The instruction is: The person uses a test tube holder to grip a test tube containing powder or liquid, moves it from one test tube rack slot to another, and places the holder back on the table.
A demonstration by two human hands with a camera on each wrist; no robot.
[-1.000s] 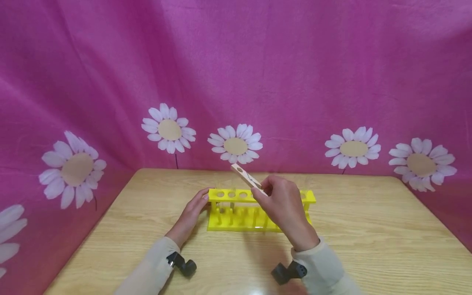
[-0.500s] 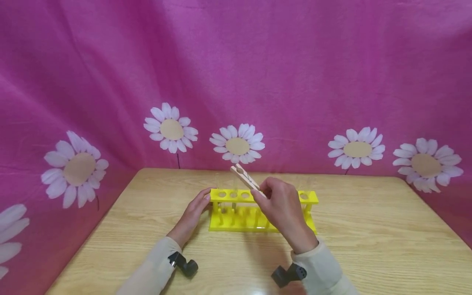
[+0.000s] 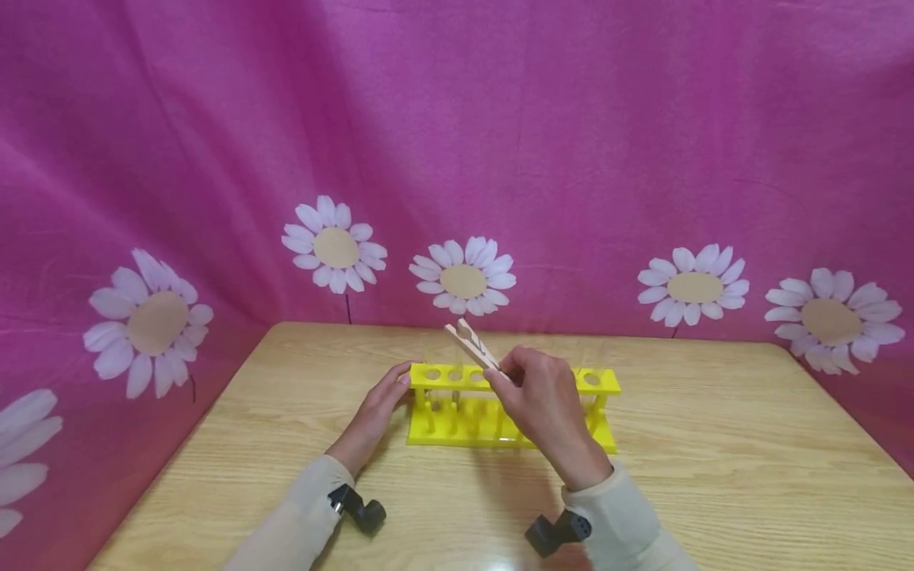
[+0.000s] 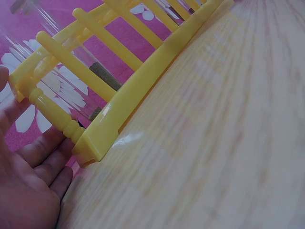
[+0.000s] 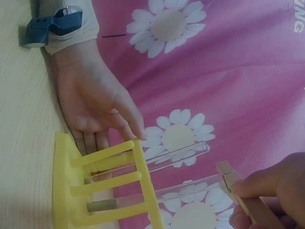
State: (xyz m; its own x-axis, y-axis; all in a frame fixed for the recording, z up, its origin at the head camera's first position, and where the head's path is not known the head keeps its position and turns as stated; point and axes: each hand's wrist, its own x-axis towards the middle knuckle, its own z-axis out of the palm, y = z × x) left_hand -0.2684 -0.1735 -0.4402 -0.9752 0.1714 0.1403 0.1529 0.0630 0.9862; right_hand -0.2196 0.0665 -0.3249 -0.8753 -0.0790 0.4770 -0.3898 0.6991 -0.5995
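Pale wooden clothespin (image 3: 468,346) (likely light, stiff) suits tail-end holding: my right hand (image 3: 546,403) pinches there, left hand (image 3: 374,411) grips yellow plastic rack (image 3: 464,439).

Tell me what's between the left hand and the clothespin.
In the head view, the left end of the yellow rack lies between the left hand and the clothespin, which the right hand holds.
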